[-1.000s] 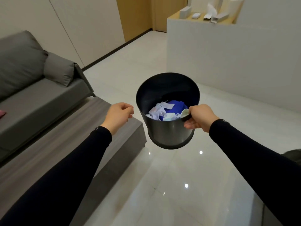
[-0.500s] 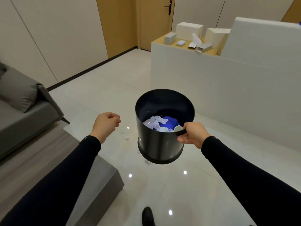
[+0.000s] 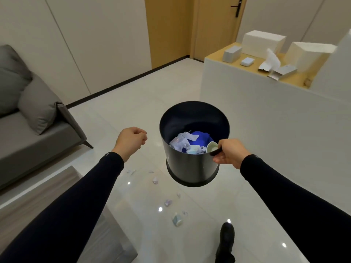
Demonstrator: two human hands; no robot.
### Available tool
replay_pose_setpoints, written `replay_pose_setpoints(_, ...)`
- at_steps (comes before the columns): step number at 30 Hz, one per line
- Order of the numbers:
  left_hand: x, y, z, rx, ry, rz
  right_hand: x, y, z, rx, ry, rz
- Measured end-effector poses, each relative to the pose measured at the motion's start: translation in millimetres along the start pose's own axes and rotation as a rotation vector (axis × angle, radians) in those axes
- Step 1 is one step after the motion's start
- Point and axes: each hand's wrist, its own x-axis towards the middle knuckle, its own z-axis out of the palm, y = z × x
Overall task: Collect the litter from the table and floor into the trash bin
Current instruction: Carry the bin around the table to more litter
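The dark trash bin point(image 3: 190, 164), mid-frame and holding crumpled litter point(image 3: 182, 142), hangs above the glossy floor point(image 3: 133, 111) from the right hand point(image 3: 230, 152) gripping its right rim, while the left hand point(image 3: 131, 138) is curled into a fist to its left and paper scraps point(image 3: 177, 220) lie at lower centre.

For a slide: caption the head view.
Right hand holds the trash bin aloft; paper scraps litter the floor; left hand curled.

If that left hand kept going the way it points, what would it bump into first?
Probably nothing close: the left hand points forward just left of the trash bin, so it likely passes it and meets floor short of the white counter. Depth is hard to judge.
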Motion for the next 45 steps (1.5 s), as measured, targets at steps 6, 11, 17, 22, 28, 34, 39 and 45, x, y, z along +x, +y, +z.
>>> replay_pose_setpoints(6, 71.3, 17.7, 45.6, -0.004, 0.165, -0.074, 124.7, -68.9, -6.8, -0.186, -0.195, -0.073)
replay_pose_setpoints(11, 110.7, 37.3, 69.4, -0.049, 0.339, -0.173, 201.9, -129.1, 7.5, -0.33, -0.353, -0.131)
replay_pose_setpoints(17, 161.7, 41.2, 57.6, -0.079, 0.51, -0.289, 277.5, -186.3, 42.3, -0.366, -0.506, -0.093)
replay_pose_setpoints(22, 228.8, 13.7, 52.3, -0.095, 0.62, -0.356, 353.2, -235.7, 103.8, -0.408, -0.596, -0.078)
replay_pose_setpoints(28, 343.3, -31.6, 27.6, -0.213, 0.762, -0.486, 460.5, -296.3, 229.3, -0.603, -0.692, -0.156)
replay_pose_setpoints(34, 416.7, -48.6, -10.3, -0.301, 0.875, -0.579, 523.9, -339.1, 358.3, -0.845, -0.833, -0.205)
replay_pose_setpoints(39, 457.2, -73.4, -29.8, -0.407, 0.993, -0.696, 560.8, -346.6, 447.2, -0.925, -0.954, -0.119)
replay_pose_setpoints(45, 512.2, -152.5, -24.0, -0.547, 1.148, -0.876, 625.6, -295.6, 554.9, -0.991, -1.078, 0.0)
